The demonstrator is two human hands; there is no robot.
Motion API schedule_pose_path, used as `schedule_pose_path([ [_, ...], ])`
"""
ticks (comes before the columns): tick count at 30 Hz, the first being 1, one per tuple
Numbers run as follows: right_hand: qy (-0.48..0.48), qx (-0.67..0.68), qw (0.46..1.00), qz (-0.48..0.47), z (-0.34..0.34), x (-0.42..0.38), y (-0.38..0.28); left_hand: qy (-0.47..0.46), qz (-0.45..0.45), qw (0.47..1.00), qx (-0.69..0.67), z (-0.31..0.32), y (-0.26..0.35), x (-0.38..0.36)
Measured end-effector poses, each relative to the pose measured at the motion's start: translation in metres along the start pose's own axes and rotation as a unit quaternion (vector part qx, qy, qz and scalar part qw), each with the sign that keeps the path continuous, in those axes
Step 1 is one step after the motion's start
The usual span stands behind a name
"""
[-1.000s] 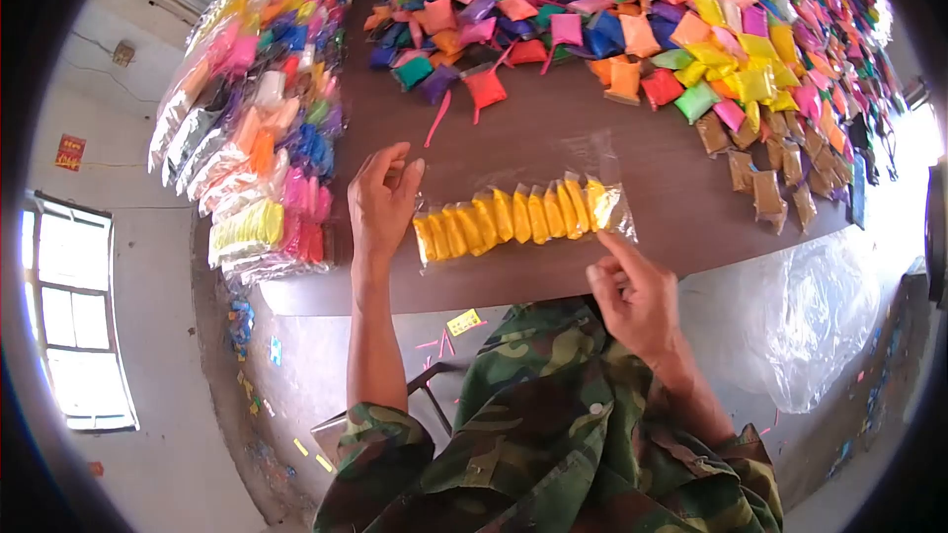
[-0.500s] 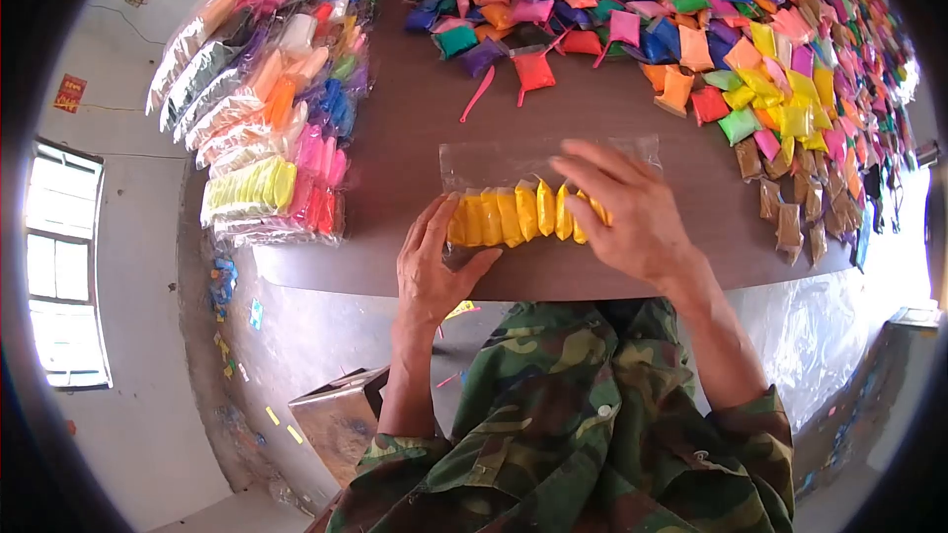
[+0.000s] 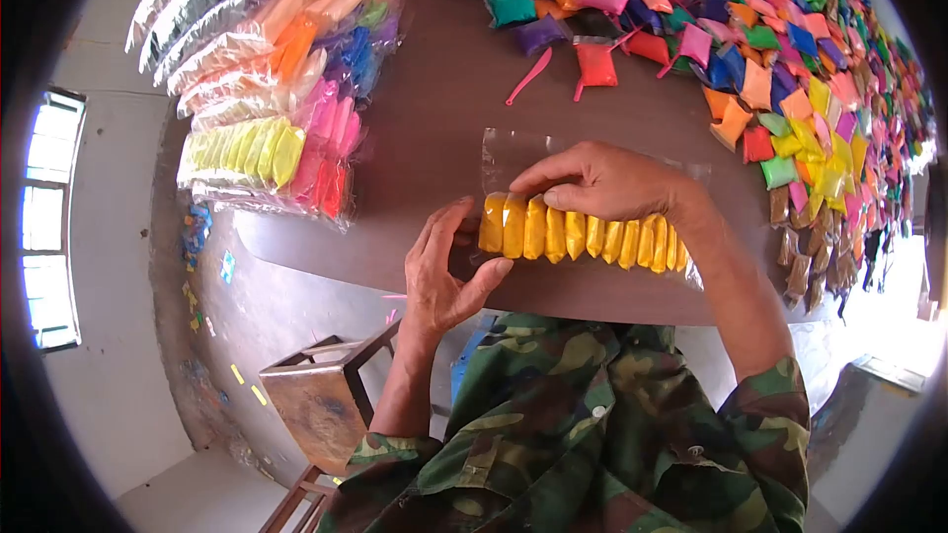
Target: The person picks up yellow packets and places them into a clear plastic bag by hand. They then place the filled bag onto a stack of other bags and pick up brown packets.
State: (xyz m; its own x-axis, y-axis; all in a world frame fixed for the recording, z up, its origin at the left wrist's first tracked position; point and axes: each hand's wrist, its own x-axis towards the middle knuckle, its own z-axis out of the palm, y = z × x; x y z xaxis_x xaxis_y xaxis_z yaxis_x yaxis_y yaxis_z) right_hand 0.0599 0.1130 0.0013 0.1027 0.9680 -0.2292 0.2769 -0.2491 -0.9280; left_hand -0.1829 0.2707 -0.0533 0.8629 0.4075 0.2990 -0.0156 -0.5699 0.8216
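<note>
A row of yellow packets (image 3: 576,235) lies side by side in a clear plastic bag (image 3: 504,151) near the table's front edge. At the row's left end is my left hand (image 3: 443,271), its thumb and fingers spread apart around that end. My right hand (image 3: 617,181) lies over the upper edge of the row, fingers pointing left, with the thumb and index fingertips near the packets at the left. Whether it grips anything is hard to see.
Stacks of filled clear bags (image 3: 247,153) line the table's left side. A heap of small colored packets (image 3: 691,39) covers the back and right. A pink stick (image 3: 529,77) lies behind the bag. A wooden stool (image 3: 321,405) stands on the floor at lower left.
My right hand has moved left and down onto the row of packets. More packets now show on the right. The whole view has shifted, with the table contents displaced in the picture.
</note>
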Motion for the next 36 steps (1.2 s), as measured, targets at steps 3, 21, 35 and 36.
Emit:
schedule_pose_path([
  [3,-0.019,0.016,0.999,0.031,-0.003,0.009,0.001,0.004,0.017,1.0,0.01,0.001,-0.007,-0.002],
  [21,0.012,-0.077,0.997,-0.007,0.011,0.013,-0.005,0.021,0.056,0.996,0.06,0.0,-0.004,-0.003],
  [35,-0.035,-0.082,0.996,0.012,0.021,0.029,-0.011,0.025,0.09,0.992,0.079,0.004,0.002,-0.002],
  [36,-0.049,-0.075,0.996,0.021,0.021,0.03,-0.013,0.027,0.09,0.992,0.082,0.005,0.002,-0.001],
])
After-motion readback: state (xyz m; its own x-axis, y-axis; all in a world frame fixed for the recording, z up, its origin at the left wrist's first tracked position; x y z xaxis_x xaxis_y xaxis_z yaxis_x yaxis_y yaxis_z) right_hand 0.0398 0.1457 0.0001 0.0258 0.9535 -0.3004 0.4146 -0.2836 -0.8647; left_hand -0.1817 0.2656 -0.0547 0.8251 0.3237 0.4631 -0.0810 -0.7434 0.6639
